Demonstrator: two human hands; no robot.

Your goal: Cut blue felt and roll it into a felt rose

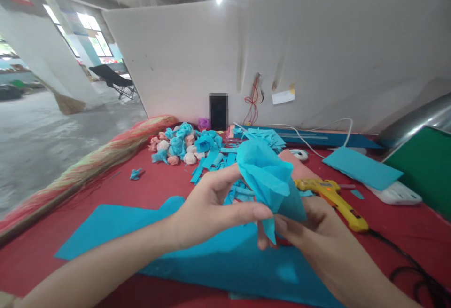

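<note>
A blue paper flower (pixel 264 171) with ruffled, overlapping petals is held up between both hands above the table. My left hand (pixel 214 209) grips it from the left, thumb pressed at its lower part and index finger along its side. My right hand (pixel 317 232) pinches the flower's base from the right, and its fingertips are partly hidden behind the paper. Beneath the hands lies a large blue paper sheet (pixel 116 223). To the right rests a yellow glue gun (pixel 347 207) with a black cord.
Finished blue, pink and white paper flowers (pixel 178 146) are heaped at the back beside blue paper strips (pixel 211 160). A folded blue paper piece (pixel 362 167) lies on a white power strip (pixel 394 196) at right. A long straw-like bundle (pixel 95 167) edges the red table (pixel 169 190) on the left.
</note>
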